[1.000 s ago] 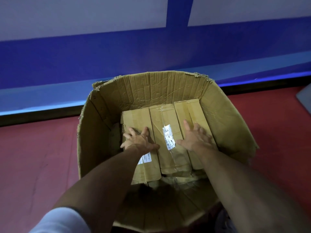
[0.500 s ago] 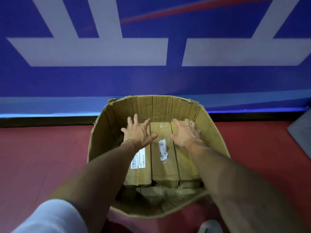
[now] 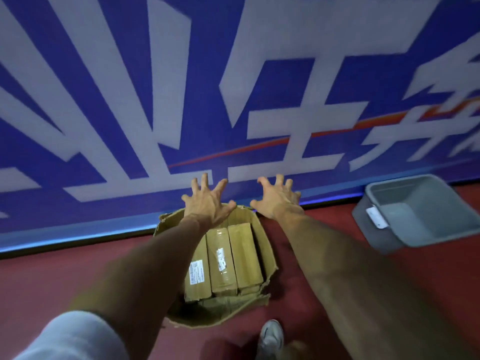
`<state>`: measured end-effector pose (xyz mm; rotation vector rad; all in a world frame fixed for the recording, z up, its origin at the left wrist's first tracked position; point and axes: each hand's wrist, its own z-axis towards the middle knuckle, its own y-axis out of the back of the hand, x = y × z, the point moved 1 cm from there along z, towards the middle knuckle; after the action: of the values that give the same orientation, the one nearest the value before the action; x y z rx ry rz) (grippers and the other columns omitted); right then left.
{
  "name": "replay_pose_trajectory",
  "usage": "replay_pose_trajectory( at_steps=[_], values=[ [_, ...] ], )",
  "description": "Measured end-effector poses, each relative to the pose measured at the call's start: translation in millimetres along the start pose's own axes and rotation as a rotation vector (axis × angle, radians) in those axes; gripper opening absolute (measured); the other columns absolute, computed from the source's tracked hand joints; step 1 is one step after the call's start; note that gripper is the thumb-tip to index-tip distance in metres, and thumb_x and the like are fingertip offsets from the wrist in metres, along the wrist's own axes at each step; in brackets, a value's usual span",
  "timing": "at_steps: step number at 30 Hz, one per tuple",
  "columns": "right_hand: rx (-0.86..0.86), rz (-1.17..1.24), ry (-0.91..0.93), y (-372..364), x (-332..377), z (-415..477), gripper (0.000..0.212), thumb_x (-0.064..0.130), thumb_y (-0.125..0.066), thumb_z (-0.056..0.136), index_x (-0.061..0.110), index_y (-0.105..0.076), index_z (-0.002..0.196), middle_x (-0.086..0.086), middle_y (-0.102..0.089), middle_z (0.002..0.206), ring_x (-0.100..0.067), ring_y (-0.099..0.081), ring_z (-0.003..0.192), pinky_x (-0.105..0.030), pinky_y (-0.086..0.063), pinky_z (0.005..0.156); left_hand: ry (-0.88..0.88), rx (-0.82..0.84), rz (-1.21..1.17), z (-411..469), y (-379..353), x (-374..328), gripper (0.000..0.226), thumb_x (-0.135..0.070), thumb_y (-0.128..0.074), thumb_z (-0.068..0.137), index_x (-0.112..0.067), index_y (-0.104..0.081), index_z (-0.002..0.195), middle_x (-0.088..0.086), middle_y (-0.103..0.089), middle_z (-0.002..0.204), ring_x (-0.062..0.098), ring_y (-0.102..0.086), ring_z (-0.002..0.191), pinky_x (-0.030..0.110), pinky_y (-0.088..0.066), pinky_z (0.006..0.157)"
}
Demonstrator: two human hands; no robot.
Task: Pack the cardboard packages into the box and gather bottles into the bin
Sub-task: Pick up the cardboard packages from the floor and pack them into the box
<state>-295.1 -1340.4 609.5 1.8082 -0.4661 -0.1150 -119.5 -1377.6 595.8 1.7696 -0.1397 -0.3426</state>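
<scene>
While both arms reach forward, a grey sleeve [image 3: 70, 336] covers the left upper arm and a shoe [image 3: 271, 336] stands on the red floor [image 3: 52, 281] below the right forearm. Beyond them, beneath and nearer than the left hand [image 3: 206, 203], sits the box [image 3: 207, 314], its rim torn and its walls bowed. Three packages [image 3: 223, 258] lie flat inside, side by side and touching, between the two forearms. Each long axis runs away from the person toward the wall, and white labels show on the left and middle ones. They look stiff and fairly light, I judge, with glossy tape that may slip, so a hold across the long edges or at a short end would suit. The box seems soft and is better carried from beneath than by its rim. Over the far rim the left hand hovers, fingers splayed, holding nothing. The right hand [image 3: 278, 201], just past the rim's right corner, is likewise spread and empty. Well to its right stands the bin [image 3: 436, 222]; no bottle is in view. Behind both hands rises a blue wall [image 3: 130, 100] with white lettering.
</scene>
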Motion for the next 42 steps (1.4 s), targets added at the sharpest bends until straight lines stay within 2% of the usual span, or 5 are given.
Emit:
replay_pose_trajectory(
  at_steps=[8, 18, 26, 31, 42],
  values=[
    [-0.111, 0.013, -0.271, 146.7, -59.9, -159.1, 0.075, 0.055, -0.061, 0.090, 0.040, -0.022, 0.154, -0.011, -0.007, 0.162, -0.042, -0.012, 0.145, -0.061, -0.031, 0.108, -0.283, -0.025, -0.055, -87.5, 139.9, -97.7, 0.076, -0.064, -0.048, 0.092, -0.041, -0.013, 0.157, 0.009, -0.001, 0.166, 0.039, -0.004, 0.150, 0.066, -0.027, 0.109],
    [-0.265, 0.154, -0.695, 188.5, -158.3, -412.3, 0.073, 0.054, -0.055, 0.093, 0.040, -0.018, 0.155, -0.009, -0.009, 0.162, -0.040, -0.014, 0.146, -0.063, -0.025, 0.111, -0.712, 0.035, -0.026, -270.9, 178.8, -246.1, 0.077, -0.065, -0.048, 0.090, -0.043, -0.014, 0.156, 0.008, 0.002, 0.166, 0.038, -0.002, 0.150, 0.067, -0.028, 0.109],
    [-0.344, 0.239, -1.057, 164.6, -256.8, -637.8, 0.074, 0.055, -0.051, 0.096, 0.042, -0.011, 0.157, -0.008, -0.006, 0.165, -0.040, -0.009, 0.149, -0.065, -0.024, 0.112, -1.069, 0.090, 0.018, -451.1, 163.2, -382.0, 0.074, -0.063, -0.049, 0.092, -0.045, -0.015, 0.155, 0.007, 0.000, 0.166, 0.035, -0.001, 0.151, 0.065, -0.021, 0.113],
    [-0.365, 0.242, -1.279, 120.9, -299.4, -796.0, 0.076, 0.056, -0.054, 0.094, 0.039, -0.015, 0.156, -0.010, -0.019, 0.158, -0.038, -0.024, 0.141, -0.061, -0.034, 0.105, -1.283, 0.141, 0.014, -596.4, 124.1, -450.5, 0.072, -0.061, -0.050, 0.091, -0.046, -0.019, 0.154, 0.007, -0.003, 0.166, 0.036, -0.003, 0.151, 0.063, -0.019, 0.113],
    [-0.344, 0.349, -1.674, 26.1, -344.4, -1064.4, 0.077, 0.058, -0.055, 0.092, 0.041, -0.015, 0.155, -0.009, -0.017, 0.159, -0.038, -0.023, 0.140, -0.059, -0.035, 0.103, -1.661, 0.259, 0.073, -868.1, 48.5, -539.1, 0.070, -0.060, -0.050, 0.091, -0.045, -0.023, 0.153, 0.009, -0.003, 0.166, 0.036, -0.002, 0.151, 0.063, -0.019, 0.113]
  ],
)
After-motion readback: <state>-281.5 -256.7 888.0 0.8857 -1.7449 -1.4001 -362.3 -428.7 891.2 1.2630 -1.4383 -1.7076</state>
